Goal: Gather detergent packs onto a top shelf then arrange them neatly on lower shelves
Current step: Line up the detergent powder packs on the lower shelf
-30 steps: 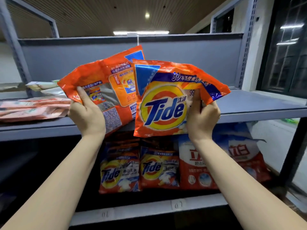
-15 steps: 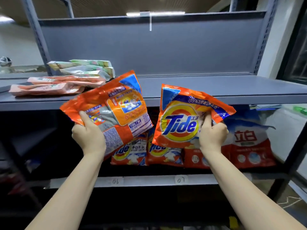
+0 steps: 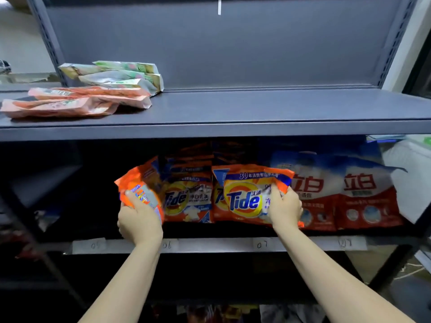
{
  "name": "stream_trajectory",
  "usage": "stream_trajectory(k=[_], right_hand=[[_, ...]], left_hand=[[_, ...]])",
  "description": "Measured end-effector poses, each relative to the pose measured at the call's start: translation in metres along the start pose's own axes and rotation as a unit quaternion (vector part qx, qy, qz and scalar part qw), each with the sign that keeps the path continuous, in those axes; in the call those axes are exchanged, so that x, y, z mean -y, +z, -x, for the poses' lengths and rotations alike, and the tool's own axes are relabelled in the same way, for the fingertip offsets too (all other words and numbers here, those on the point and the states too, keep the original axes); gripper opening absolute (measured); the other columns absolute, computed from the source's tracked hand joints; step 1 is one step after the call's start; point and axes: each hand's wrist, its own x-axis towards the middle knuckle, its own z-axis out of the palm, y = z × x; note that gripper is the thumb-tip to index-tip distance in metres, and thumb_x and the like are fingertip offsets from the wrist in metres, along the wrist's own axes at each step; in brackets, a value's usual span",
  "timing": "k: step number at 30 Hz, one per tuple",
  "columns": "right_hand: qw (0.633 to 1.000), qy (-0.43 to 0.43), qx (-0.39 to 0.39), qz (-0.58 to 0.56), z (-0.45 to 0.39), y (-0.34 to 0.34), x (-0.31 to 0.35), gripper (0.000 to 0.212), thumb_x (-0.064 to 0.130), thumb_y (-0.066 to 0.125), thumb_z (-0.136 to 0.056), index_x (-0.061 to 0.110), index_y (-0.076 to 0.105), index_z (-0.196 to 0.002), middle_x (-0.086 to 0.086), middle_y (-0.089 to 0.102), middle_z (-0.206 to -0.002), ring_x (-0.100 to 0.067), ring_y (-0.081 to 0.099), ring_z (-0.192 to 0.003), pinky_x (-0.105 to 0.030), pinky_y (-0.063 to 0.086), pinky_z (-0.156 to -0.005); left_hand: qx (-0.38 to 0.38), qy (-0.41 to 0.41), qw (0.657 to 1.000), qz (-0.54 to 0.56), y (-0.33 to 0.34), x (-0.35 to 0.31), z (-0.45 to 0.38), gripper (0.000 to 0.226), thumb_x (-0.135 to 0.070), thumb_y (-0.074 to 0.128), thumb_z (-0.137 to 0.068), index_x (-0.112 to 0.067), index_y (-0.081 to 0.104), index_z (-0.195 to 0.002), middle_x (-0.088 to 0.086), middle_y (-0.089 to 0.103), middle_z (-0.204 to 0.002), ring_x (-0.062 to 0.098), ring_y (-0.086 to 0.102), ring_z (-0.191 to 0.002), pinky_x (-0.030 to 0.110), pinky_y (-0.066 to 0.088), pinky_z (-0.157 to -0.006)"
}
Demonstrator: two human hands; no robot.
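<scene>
Placement on the lower shelf (image 3: 217, 244) is judged to be the step in hand. One orange Tide pack (image 3: 140, 190) is gripped by the left hand (image 3: 139, 223), turned edge-on at the left end of the row. A second Tide pack (image 3: 247, 197) is pinched at its right side by the right hand (image 3: 285, 209) and held upright in front of standing Tide packs (image 3: 187, 199). Red and blue packs (image 3: 345, 194) stand just beside it to the right. Pink and green packs (image 3: 93, 94) lie on the top shelf (image 3: 256, 127). Next, each held pack should be pushed back, squared with its row and released.
</scene>
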Motion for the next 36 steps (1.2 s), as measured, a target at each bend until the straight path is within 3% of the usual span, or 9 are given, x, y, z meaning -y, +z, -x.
stream_trajectory(k=[5,10,13,18,23,26,29,32,36], right_hand=[[0.995,0.098,0.019,0.024,-0.009,0.015,-0.023,0.034,0.023,0.047,-0.093,0.016,0.05,-0.06,-0.005,0.057,-0.062,-0.03,0.056,-0.07,-0.038,0.042,-0.073],[0.986,0.149,0.07,-0.011,-0.019,0.033,-0.032,0.02,0.018,0.05,-0.092,0.014,0.055,-0.073,-0.01,0.063,-0.079,-0.025,0.055,-0.071,-0.033,0.043,-0.067],[0.972,0.178,0.111,-0.108,-0.025,0.05,-0.035,0.015,0.028,0.059,-0.093,0.014,0.06,-0.101,-0.003,0.062,-0.089,-0.017,0.054,-0.073,-0.03,0.044,-0.067],[0.972,0.153,0.152,-0.093,-0.036,0.082,-0.045,0.01,0.029,0.056,-0.094,0.023,0.053,-0.102,0.005,0.058,-0.089,-0.019,0.057,-0.086,-0.031,0.043,-0.08],[0.976,0.17,0.114,-0.069,-0.027,0.098,-0.069,0.021,0.031,0.049,-0.098,0.018,0.056,-0.113,-0.001,0.063,-0.098,-0.018,0.06,-0.085,-0.025,0.045,-0.07],[0.988,0.11,0.082,-0.068,-0.024,0.101,-0.067,0.041,0.02,0.057,-0.093,0.018,0.043,-0.132,-0.002,0.06,-0.115,-0.022,0.061,-0.103,-0.03,0.05,-0.08],[0.998,0.009,0.037,0.051,-0.007,0.097,-0.066,0.071,0.023,0.071,-0.083,0.009,0.033,-0.141,-0.015,0.047,-0.134,-0.031,0.051,-0.12,-0.041,0.049,-0.095],[0.971,-0.147,-0.016,0.19,0.011,0.091,-0.07,0.083,0.031,0.077,-0.077,0.001,0.034,-0.141,-0.023,0.043,-0.138,-0.04,0.048,-0.122,-0.051,0.047,-0.096],[0.903,-0.302,0.102,0.289,0.026,0.086,-0.084,0.072,0.057,0.06,-0.077,0.021,0.044,-0.137,-0.009,0.046,-0.142,-0.035,0.041,-0.132,-0.054,0.038,-0.101]], left_hand=[[0.04,-0.029,0.997,0.068,0.039,0.02,0.004,0.053,-0.042,0.027,-0.101,-0.002,0.062,-0.113,0.021,0.065,-0.102,0.039,0.058,-0.097,0.039,0.042,-0.079],[0.157,-0.182,0.969,0.064,0.1,0.037,0.016,0.024,-0.03,0.032,-0.102,-0.011,0.047,-0.104,-0.003,0.055,-0.069,0.019,0.051,-0.065,0.029,0.041,-0.058],[0.338,-0.167,0.926,-0.017,0.134,0.05,0.022,0.039,-0.024,0.037,-0.101,-0.008,0.04,-0.136,0.01,0.057,-0.121,0.032,0.058,-0.108,0.048,0.052,-0.085],[0.373,0.056,0.902,-0.213,0.163,0.059,0.026,0.062,-0.027,0.039,-0.1,-0.005,0.009,-0.15,0.017,0.003,-0.157,0.035,0.004,-0.144,0.047,0.016,-0.114],[0.384,0.227,0.854,-0.269,0.127,0.101,-0.011,0.05,-0.033,0.038,-0.097,-0.02,0.035,-0.145,0.007,0.027,-0.154,0.026,0.022,-0.143,0.043,0.019,-0.116],[0.299,0.193,0.865,-0.355,0.099,0.12,-0.03,0.107,-0.082,0.025,-0.065,-0.017,0.021,-0.15,0.011,0.014,-0.158,0.035,0.013,-0.144,0.058,0.01,-0.111],[0.288,0.104,0.888,-0.343,0.093,0.122,-0.034,0.138,-0.095,0.031,-0.043,-0.018,-0.003,-0.151,0.009,-0.006,-0.159,0.04,0.001,-0.143,0.065,0.012,-0.108],[0.322,0.161,0.876,-0.321,0.089,0.129,-0.029,0.143,-0.102,0.023,-0.036,-0.017,0.012,-0.151,0.015,-0.001,-0.158,0.047,0.009,-0.14,0.068,0.019,-0.104],[0.402,0.244,0.804,-0.365,0.083,0.135,-0.015,0.129,-0.102,0.022,-0.046,-0.019,0.04,-0.143,0.027,0.026,-0.149,0.059,0.027,-0.127,0.074,0.034,-0.089]])
